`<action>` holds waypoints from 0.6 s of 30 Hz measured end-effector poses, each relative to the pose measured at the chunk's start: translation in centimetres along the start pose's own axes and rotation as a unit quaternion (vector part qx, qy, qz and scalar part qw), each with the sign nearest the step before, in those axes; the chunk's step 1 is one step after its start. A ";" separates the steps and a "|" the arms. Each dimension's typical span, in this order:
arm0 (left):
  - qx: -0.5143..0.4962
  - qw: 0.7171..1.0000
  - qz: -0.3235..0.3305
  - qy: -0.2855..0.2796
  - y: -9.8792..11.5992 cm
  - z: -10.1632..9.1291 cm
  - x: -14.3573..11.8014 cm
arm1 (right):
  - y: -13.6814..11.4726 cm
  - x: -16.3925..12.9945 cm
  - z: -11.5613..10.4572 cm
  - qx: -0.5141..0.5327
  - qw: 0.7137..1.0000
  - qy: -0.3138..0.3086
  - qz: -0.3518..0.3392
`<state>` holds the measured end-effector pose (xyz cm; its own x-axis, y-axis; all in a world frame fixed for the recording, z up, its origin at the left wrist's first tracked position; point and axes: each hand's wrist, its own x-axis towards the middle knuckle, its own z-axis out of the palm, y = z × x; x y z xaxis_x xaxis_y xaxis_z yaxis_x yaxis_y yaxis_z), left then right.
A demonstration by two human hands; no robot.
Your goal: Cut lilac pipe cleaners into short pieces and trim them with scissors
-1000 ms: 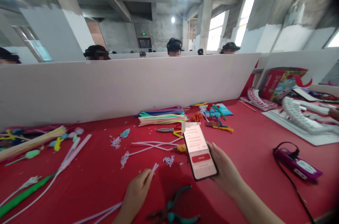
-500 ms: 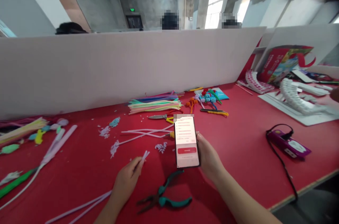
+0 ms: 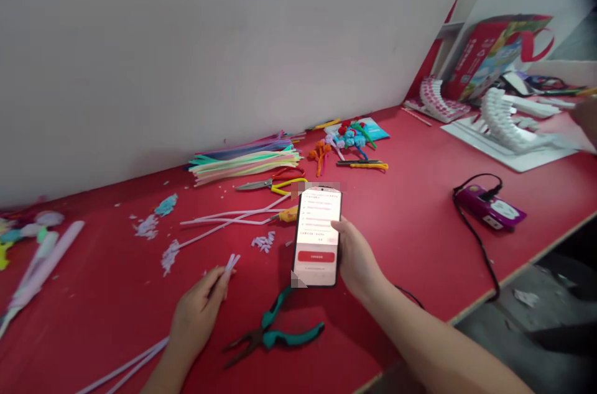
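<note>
While right hand (image 3: 357, 260) grips glossy flat phone (image 3: 317, 237), left hand (image 3: 196, 313) pinches fuzzy lilac stems (image 3: 140, 361)

Both hands (image 3: 198, 313) (image 3: 357, 260) forward, fingers curled, gripping.

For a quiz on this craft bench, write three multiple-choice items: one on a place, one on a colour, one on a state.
1. Where do the pliers lie?
A) on the table between the hands
B) on the white board
C) in the red box

2. What colour are the pliers' handles?
A) yellow
B) teal
C) purple

3. What state is the phone in?
A) face down
B) screen dark
C) screen lit, held in the right hand

Answers:
1 A, they rest on the red table.
2 B, both handles are teal.
3 C, the screen glows in that hand's grip.
</note>
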<state>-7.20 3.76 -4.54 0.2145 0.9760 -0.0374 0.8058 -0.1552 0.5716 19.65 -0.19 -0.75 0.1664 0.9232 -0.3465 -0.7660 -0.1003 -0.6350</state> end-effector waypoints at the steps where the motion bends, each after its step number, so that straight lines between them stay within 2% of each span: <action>1: 0.004 1.000 0.000 0.001 0.0 0.0 0.0 | 0.0 0.0 0.0 0.001 1.000 -0.002 -0.009; 11: 0.009 1.000 0.017 0.002 -0.7 0.2 0.2 | 0.0 0.1 -0.2 0.003 1.000 -0.007 -0.019; 18: 0.010 1.000 0.007 0.009 0.0 0.1 0.1 | 0.0 0.4 -0.2 0.018 0.999 0.022 0.014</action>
<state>-7.15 3.85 -4.60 0.2156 0.9764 -0.0149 0.8141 -0.1713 0.5548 19.86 0.08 -1.07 0.1702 0.9032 -0.3940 -0.7930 -0.1118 -0.5988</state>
